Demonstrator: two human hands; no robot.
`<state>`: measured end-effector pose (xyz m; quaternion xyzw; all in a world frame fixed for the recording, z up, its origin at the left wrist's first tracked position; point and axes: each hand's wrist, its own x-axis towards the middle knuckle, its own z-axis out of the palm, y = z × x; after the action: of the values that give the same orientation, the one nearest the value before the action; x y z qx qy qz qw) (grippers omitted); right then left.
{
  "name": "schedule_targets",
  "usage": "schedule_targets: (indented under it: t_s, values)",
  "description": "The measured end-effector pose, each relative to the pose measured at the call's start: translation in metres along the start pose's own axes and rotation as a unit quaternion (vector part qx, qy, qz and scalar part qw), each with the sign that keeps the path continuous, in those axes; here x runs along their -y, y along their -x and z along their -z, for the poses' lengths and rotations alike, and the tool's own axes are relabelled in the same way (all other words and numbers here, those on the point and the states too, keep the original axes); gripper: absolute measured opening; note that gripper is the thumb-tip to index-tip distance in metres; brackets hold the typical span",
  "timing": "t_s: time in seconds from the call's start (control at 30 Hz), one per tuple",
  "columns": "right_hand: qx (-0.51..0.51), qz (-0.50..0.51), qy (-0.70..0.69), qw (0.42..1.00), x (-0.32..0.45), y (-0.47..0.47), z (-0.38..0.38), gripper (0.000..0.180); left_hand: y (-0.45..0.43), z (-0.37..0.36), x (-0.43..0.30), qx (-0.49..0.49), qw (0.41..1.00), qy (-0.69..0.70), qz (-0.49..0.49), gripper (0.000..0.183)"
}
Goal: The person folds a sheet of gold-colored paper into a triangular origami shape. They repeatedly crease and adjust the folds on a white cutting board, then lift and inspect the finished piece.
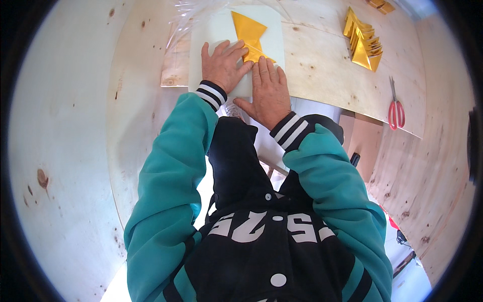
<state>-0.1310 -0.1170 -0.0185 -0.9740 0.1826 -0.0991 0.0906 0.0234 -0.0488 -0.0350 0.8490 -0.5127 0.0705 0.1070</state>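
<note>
A piece of folded gold foil paper [249, 28] lies on a pale white board [217, 28] at the top middle. My left hand [224, 64] rests on the board, its fingertips touching the left edge of the paper. With its fingers extended close together, my right hand [268, 88] presses the lower edge of the paper near its pointed right corner. Both hands lie flat, palms down, and their thumbs are spread toward each other. Part of the paper's lower left is hidden under the fingers.
A row of folded gold paper pieces [362, 43] stands on the plywood table [320, 68] at the right, with more gold pieces [381, 5] beyond. Red-handled scissors [396, 109] lie by the table's front right edge. Clear plastic film [185, 19] sits left of the board. Plywood panels flank both sides.
</note>
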Motion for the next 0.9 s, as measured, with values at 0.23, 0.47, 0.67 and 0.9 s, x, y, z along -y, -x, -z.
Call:
schedule_targets:
  t_s: [0.23,0.47,0.67,0.9]
  values:
    - [-0.019,-0.051,-0.022,0.998,-0.002,0.000,0.002,0.091,0.002,0.005,-0.002,0.011,1.000,-0.010,-0.007,0.044]
    - [-0.134,-0.118,-0.192,0.965,-0.008,-0.001,0.016,0.062,-0.003,0.009,0.004,0.007,0.998,-0.021,-0.056,0.044]
    - [-0.195,-0.174,-0.411,0.874,-0.004,0.011,0.015,0.039,-0.010,0.004,0.006,-0.056,0.984,-0.073,-0.150,0.038]
    - [-0.043,-0.275,-0.679,0.679,0.004,-0.001,0.014,0.034,-0.019,0.032,0.001,-0.275,0.959,0.060,-0.021,0.014]
